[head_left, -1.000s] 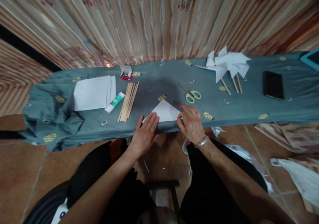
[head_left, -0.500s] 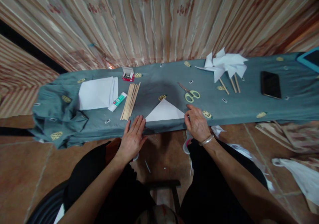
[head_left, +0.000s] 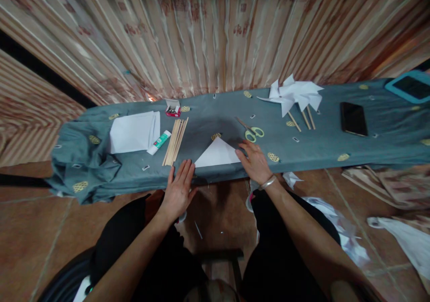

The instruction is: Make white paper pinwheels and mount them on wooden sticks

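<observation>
A white paper triangle (head_left: 217,154) was positioned near the front edge of the grey-green cloth (head_left: 312,152), flanked by the left hand (head_left: 179,190) and right hand (head_left: 255,162), both unclenched. Pale wooden sticks (head_left: 176,141) were noted beyond the left, green-handled metal scissors (head_left: 254,134) beyond the right.

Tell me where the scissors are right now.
In the head view, the scissors lie right of centre on the cloth, just beyond the right hand, with the paper pinwheels farther back to their right.
</observation>
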Demonstrator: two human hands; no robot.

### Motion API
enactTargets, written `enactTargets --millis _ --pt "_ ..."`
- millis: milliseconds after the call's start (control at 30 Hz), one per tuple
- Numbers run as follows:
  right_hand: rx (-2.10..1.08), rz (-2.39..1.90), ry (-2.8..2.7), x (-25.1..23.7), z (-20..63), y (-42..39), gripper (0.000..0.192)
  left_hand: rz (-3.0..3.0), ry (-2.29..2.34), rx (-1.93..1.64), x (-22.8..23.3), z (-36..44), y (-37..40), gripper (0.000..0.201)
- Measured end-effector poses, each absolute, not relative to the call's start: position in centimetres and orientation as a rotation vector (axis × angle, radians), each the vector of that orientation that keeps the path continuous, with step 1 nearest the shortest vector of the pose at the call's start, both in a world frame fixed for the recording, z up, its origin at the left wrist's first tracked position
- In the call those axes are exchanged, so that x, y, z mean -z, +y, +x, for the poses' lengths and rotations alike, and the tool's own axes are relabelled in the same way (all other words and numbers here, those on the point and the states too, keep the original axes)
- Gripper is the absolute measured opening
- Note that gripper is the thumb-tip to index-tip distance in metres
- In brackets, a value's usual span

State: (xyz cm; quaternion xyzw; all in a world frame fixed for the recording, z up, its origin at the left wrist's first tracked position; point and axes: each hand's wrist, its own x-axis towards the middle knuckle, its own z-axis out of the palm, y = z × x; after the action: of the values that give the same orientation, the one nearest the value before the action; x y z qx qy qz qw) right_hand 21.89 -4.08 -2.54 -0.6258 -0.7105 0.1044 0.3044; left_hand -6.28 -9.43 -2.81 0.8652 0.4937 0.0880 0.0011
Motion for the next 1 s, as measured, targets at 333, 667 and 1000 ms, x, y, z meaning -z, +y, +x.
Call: enactTargets --millis 333,667,1000 --pt "-0.379 -1.67 -1.804 2.4 20.4 -2.6 0.012 2.724 1.582 -0.269 2.8 -6.1 -9.5 0.068" --pt "-0.361 -1.633 -1.877 1.8 19.7 -2.7 0.025 2.697 1.622 -0.282 2.9 -5.8 -9.7 0.063" --pt "-0.452 -1.69 -1.934 1.9 18.9 -1.9 0.045 2.665 1.632 -0.258 3.2 -5.8 -9.8 0.063"
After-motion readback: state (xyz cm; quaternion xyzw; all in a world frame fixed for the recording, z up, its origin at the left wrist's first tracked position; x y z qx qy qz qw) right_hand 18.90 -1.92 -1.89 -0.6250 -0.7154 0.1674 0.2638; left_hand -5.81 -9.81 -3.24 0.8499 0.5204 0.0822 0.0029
